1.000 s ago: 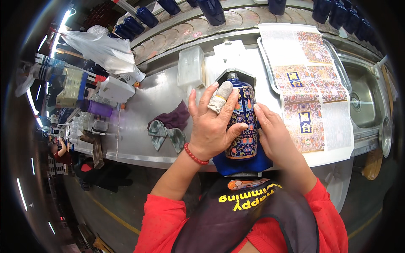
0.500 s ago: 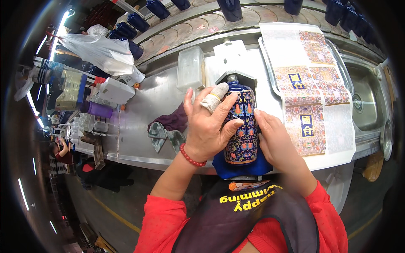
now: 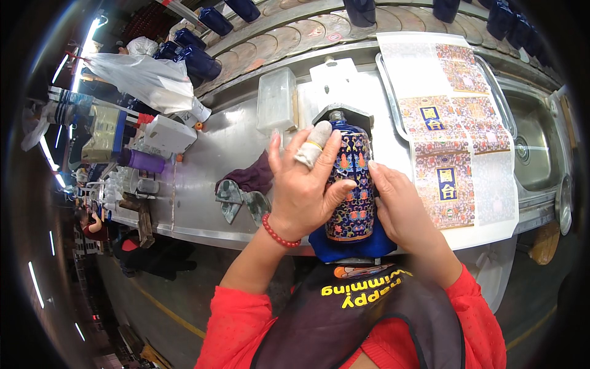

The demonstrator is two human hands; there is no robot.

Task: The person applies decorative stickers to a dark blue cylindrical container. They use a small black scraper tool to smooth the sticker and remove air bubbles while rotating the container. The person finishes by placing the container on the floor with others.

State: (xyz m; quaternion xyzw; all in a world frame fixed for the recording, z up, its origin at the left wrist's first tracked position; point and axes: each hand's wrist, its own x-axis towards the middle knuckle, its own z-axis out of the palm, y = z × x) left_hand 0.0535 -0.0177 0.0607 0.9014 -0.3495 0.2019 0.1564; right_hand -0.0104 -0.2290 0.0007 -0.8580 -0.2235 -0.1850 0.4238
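Observation:
A dark blue bottle [image 3: 355,209] with a colourful floral pattern lies on its back in a white holder with a dark-edged notch [image 3: 362,115], its neck pointing away from me. My left hand [image 3: 305,184] is spread over its left side, with thumb and index fingertip touching the patterned surface. One finger of that hand wears a pale cloth wrap held by a yellow band. Along the bottle's right side, my right hand [image 3: 398,200] presses its fingers and steadies it; part of its grip is hidden. Blue cloth [image 3: 362,247] lies under the bottle's base.
Right of the bottle, printed floral transfer sheets [image 3: 442,178] cover a metal tray [image 3: 386,101], beside a sink [image 3: 533,160]. Dark and patterned cloths [image 3: 249,181] lie to the left. A clear plastic box [image 3: 276,98] stands behind. Blue bottles [image 3: 360,12] ride a conveyor [image 3: 289,34] at the back.
The bottles on the conveyor have shifted to the right. My left index finger and thumb have moved slightly on the patterned surface. My right hand stays nearly still.

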